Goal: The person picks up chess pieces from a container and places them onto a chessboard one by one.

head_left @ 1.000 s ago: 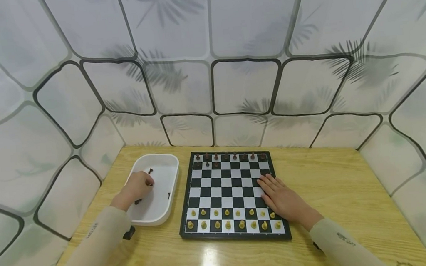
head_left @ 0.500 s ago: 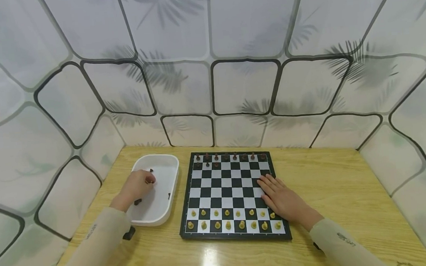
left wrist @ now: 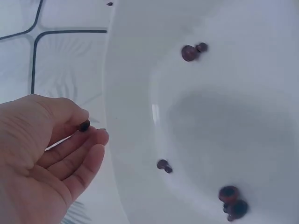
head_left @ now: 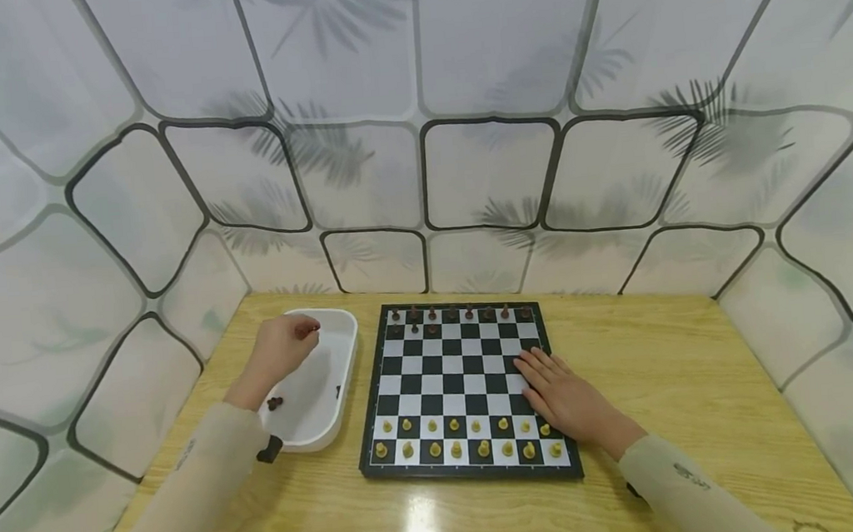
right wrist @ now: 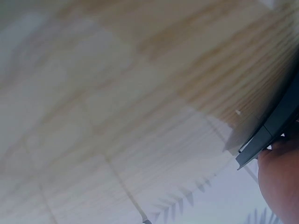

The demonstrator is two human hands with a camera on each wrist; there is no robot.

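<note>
My left hand (head_left: pixel 286 344) hovers above the white tray (head_left: pixel 342 381) and pinches a small dark chess piece (left wrist: pixel 84 125) between thumb and fingers (left wrist: pixel 88 140). Several more dark pieces (left wrist: pixel 189 52) lie loose inside the tray (left wrist: pixel 131 93). A black-and-white chessboard (head_left: pixel 454 356) sits at the middle of the table. Dark pieces (head_left: pixel 449 315) fill its far rows and yellow pieces (head_left: pixel 456 448) its near rows. My right hand (head_left: pixel 561 396) lies flat on the board's right side with straight fingers. In the right wrist view only the board's corner (right wrist: pixel 275 126) and a bit of the hand show.
The wooden table (head_left: pixel 675 363) is boxed in by patterned white walls (head_left: pixel 416 133) on three sides. The tray stands close to the left wall. Bare wood lies right of the board and along the near edge.
My left hand has risen out of the tray toward its far rim, carrying a dark piece in its fingertips. The right hand and the board have stayed still.
</note>
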